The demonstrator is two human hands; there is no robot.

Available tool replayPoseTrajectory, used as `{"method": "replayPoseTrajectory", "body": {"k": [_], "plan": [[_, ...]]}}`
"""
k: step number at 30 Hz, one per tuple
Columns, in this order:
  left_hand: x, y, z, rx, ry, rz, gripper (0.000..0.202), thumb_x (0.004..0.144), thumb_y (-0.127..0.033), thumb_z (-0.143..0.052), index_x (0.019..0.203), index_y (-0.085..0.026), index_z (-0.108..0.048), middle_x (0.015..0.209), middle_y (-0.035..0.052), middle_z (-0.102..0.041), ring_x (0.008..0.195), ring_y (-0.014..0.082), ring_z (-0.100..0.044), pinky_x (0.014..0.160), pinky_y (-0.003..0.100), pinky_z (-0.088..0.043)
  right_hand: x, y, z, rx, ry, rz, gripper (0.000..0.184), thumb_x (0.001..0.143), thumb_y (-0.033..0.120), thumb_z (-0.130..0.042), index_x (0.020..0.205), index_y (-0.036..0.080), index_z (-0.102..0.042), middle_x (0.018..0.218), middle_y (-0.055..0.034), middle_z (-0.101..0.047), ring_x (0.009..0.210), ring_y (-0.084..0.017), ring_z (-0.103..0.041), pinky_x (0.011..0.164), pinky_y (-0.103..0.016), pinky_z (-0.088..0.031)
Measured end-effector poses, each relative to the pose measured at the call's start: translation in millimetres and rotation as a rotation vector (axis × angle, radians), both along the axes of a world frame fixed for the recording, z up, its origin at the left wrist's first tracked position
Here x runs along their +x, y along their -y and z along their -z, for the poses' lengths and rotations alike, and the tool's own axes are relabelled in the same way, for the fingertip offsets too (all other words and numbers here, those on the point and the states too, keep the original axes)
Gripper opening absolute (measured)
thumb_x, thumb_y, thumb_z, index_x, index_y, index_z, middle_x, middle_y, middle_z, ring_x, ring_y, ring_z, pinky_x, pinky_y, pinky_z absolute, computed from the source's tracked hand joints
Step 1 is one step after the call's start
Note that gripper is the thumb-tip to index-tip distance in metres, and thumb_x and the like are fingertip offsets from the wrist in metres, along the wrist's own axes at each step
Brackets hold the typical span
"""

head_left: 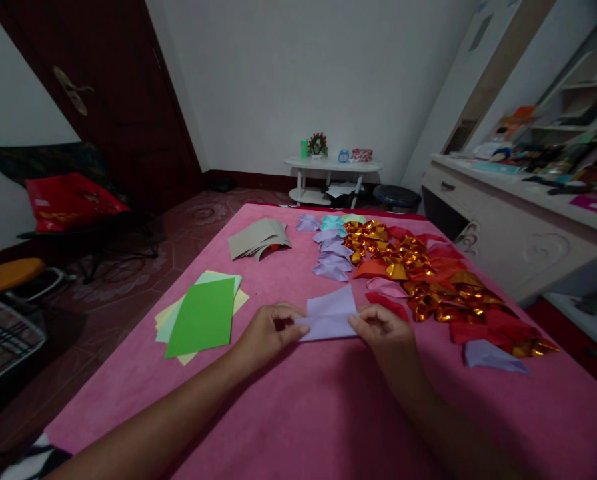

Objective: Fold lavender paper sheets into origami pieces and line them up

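Lilac paper (331,315), a partly folded sheet, lies on the pink tablecloth (298,413) near the middle of the table, with one flap raised towards the far side. The left hand (268,331) pinches its left edge between thumb and fingers, and the right hand (384,328) pinches its right edge the same way; both hands rest low on the cloth, with the sheet between them.

To the left of the left hand sits a stack of flat sheets (201,317), a green one on top, with pale yellow and pale green ones showing beneath. Farther back lies a fanned pile of grey-brown sheets (258,237). Beyond the lilac paper runs a row of small folded lilac pieces (332,257), with a few turquoise ones at the far end. To the right of that row spreads a heap of red and gold foil pieces (428,283), reaching along the table's right side; one more folded lilac piece (493,355) lies at its near end.

Across the room stands a small white table (331,175) carrying a few small objects. A red bag (71,200) on the left bears gold markings too blurred to read. No other writing or label can be made out.
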State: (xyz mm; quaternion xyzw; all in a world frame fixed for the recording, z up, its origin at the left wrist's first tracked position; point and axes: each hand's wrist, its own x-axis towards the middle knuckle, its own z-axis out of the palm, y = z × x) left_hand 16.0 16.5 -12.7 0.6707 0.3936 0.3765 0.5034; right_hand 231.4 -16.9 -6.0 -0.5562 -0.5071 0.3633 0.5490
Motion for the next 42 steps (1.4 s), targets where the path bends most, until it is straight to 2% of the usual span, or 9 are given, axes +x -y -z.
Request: {"method": "replayPoseTrajectory", "body": {"k": [4, 9, 13, 16, 21, 27, 32, 36, 42], "plan": [[16, -27, -9.9, -0.024, 0.207, -0.14, 0.024, 0.07, -0.035, -0.072, 0.071, -0.012, -0.07, 0.099, 0.0099, -0.066, 0.084, 0.0174, -0.06, 0.073, 0.026, -0.047, -2, -30, -13.7, 0.131, -0.153, 0.072, 0.022, 0.065, 0.036, -0.073, 0.068, 0.018, -0.061, 0.068, -0.0015, -0.061, 0.066, -0.016, -0.056, 0.063, -0.028, -0.048], [30, -35, 4.5, -0.266, 0.391, -0.099, 0.034, 0.074, -0.041, -0.069, 0.086, -0.01, -0.07, 0.08, 0.0093, -0.069, 0.069, 0.0146, -0.061, 0.067, 0.027, -0.047, -4, -46, 5.9, 0.16, -0.199, 0.172, 0.025, 0.067, 0.039, -0.072, 0.071, 0.016, -0.061, 0.065, -0.0009, -0.06, 0.061, -0.015, -0.055, 0.058, -0.027, -0.048], [33, -30, 13.7, -0.169, 0.318, -0.153, 0.032, 0.073, -0.039, -0.069, 0.084, -0.01, -0.073, 0.08, 0.0074, -0.07, 0.073, 0.0171, -0.06, 0.071, 0.027, -0.045, -5, -46, 22.5, 0.116, -0.16, 0.137, 0.025, 0.067, 0.039, -0.072, 0.067, 0.017, -0.06, 0.062, -0.0008, -0.059, 0.057, -0.014, -0.055, 0.052, -0.025, -0.047], [33, -27, 14.4, -0.069, 0.259, -0.249, 0.026, 0.074, -0.036, -0.068, 0.08, -0.012, -0.074, 0.076, 0.0043, -0.07, 0.072, 0.017, -0.059, 0.069, 0.026, -0.044, -7, -44, 24.4, 0.097, -0.166, 0.057, 0.024, 0.066, 0.038, -0.072, 0.074, 0.017, -0.063, 0.072, -0.0037, -0.064, 0.069, -0.019, -0.061, 0.062, -0.029, -0.052], [32, -23, 10.1, -0.091, 0.262, -0.257, 0.025, 0.075, -0.036, -0.066, 0.079, -0.012, -0.074, 0.076, 0.0037, -0.07, 0.072, 0.0169, -0.058, 0.067, 0.024, -0.043, -11, -39, 23.9, 0.089, -0.118, -0.097, 0.018, 0.073, 0.033, -0.067, 0.082, 0.018, -0.068, 0.085, -0.0057, -0.065, 0.083, -0.022, -0.062, 0.075, -0.032, -0.051], [31, -21, 3.4, -0.073, 0.251, -0.303, 0.034, 0.08, -0.041, -0.06, 0.069, -0.011, -0.071, 0.073, 0.0049, -0.065, 0.073, 0.0168, -0.056, 0.066, 0.023, -0.043, -10, -35, 23.3, 0.107, 0.063, -0.064, 0.023, 0.079, 0.031, -0.058, 0.06, 0.018, -0.061, 0.068, -0.0018, -0.055, 0.064, -0.016, -0.054, 0.057, -0.025, -0.044], [30, -24, 9.1, -0.117, 0.261, -0.308, 0.03, 0.076, -0.038, -0.064, 0.066, -0.01, -0.071, 0.075, 0.0057, -0.066, 0.073, 0.0168, -0.056, 0.067, 0.023, -0.042, -10, -35, 17.0, 0.152, 0.073, -0.053, 0.034, 0.08, 0.034, -0.056, 0.051, 0.018, -0.052, 0.084, -0.0059, -0.059, 0.08, -0.019, -0.056, 0.068, -0.026, -0.043], [30, -25, 11.1, -0.114, 0.272, -0.313, 0.027, 0.076, -0.035, -0.064, 0.066, -0.011, -0.071, 0.07, 0.0045, -0.065, 0.07, 0.0153, -0.054, 0.066, 0.023, -0.041, -10, -35, 15.9, 0.122, 0.021, -0.025, 0.035, 0.076, 0.037, -0.061, 0.049, 0.018, -0.05, 0.071, -0.0034, -0.055, 0.068, -0.017, -0.052, 0.06, -0.024, -0.041], [32, -25, 13.2, -0.166, 0.308, -0.313, 0.022, 0.071, -0.032, -0.069, 0.065, -0.011, -0.072, 0.067, 0.0035, -0.065, 0.065, 0.0129, -0.054, 0.063, 0.021, -0.041, -9, -37, 21.6, 0.066, -0.161, -0.012, 0.025, 0.07, 0.033, -0.068, 0.053, 0.017, -0.059, 0.076, -0.0037, -0.06, 0.077, -0.019, -0.056, 0.071, -0.028, -0.044]]}}
